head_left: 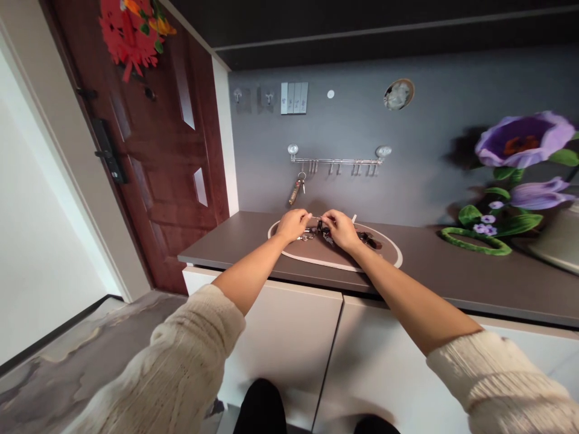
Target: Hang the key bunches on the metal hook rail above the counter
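Both my arms reach out over a brown oval tray with a white rim on the cabinet top. My left hand and my right hand meet above the tray, fingers pinched on a bunch of keys between them. More dark keys or fobs lie on the tray to the right of my right hand. On the grey wall behind, a metal hook rail carries one hanging key fob at its left end.
A dark grey countertop tops white cabinet doors. A dark red door with a red ornament stands at left. Purple artificial flowers sit at right. Wall switches are above the rail.
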The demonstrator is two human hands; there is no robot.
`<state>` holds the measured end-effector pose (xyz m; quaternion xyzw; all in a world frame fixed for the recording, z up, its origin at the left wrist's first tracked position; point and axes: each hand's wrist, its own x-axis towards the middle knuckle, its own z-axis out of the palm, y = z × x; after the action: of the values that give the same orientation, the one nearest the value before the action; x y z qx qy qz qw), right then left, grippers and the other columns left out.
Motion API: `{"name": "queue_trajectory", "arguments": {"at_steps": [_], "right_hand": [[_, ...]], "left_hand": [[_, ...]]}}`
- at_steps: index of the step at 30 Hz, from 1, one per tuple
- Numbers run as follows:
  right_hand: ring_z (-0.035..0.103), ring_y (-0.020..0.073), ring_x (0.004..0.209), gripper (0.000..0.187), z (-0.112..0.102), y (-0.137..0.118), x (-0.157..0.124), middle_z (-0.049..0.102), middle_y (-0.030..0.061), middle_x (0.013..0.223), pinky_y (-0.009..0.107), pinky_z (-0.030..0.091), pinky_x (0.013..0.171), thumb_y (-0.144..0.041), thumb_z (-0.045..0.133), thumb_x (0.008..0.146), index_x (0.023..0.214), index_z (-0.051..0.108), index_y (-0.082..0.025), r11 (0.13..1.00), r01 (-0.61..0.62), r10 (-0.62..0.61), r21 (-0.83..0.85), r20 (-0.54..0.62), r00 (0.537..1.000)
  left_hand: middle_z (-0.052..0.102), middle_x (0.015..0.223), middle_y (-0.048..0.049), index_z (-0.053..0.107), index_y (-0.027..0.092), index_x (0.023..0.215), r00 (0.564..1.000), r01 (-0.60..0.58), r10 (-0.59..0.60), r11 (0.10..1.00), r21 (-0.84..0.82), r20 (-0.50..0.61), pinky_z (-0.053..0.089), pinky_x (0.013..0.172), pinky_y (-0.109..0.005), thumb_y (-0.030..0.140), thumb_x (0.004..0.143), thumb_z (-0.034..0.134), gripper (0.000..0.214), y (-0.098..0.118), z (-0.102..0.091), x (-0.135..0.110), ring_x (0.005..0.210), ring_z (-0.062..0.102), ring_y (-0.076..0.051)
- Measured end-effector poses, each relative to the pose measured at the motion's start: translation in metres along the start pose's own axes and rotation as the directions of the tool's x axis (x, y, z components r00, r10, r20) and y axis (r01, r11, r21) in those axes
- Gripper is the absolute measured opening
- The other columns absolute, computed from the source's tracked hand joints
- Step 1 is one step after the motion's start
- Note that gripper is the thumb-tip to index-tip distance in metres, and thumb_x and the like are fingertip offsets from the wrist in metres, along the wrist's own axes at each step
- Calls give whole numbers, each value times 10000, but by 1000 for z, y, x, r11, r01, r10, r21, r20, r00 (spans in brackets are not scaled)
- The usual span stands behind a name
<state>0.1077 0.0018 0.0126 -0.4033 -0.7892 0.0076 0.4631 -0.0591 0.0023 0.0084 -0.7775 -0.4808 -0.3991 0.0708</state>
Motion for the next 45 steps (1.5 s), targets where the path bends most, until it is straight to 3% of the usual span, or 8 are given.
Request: {"name": "queue_trajectory", "arguments": {"at_steps": [6,14,26,34,45], "right_hand": [[516,164,728,164,-1,0,1,599,54,764,285,381,702,-288,438,780,722,546,-180,999,-45,46,16,-46,998],[524,159,711,191,-4,-4,14,612,46,766,296,388,703,-327,443,763,743,557,-175,989,-110,121,97,-117,986],[499,143,680,170,-10,-19,71,605,32,734,277,380,682,-309,453,736,716,546,-168,979,-114,143,170,-170,975],[505,136,682,162,2,-14,109,610,38,756,276,387,703,-270,455,721,736,566,-152,973,-150,182,174,-190,965],[555,166,721,192,26,2,146,638,73,748,298,413,733,-258,455,715,732,612,-150,939,-279,328,200,-287,900]], "left_hand": [[642,831,-67,603,171,777,1000,30,-29,982,187,-12,370,686,-267,326,869,323,333,-1,-1,-1,791,554,-168],[646,857,-64,610,177,800,999,52,-54,970,237,4,392,726,-273,312,873,318,330,3,-1,-1,840,565,-171],[648,857,-85,620,159,803,998,65,-67,973,223,0,406,753,-284,279,870,321,330,5,1,1,842,574,-175],[647,834,-89,619,150,808,991,134,-124,961,243,-58,411,743,-282,259,871,309,335,3,5,3,823,580,-174],[644,827,-87,612,152,791,986,166,-151,954,250,-77,417,726,-282,251,865,316,321,2,8,5,818,582,-177]]}}
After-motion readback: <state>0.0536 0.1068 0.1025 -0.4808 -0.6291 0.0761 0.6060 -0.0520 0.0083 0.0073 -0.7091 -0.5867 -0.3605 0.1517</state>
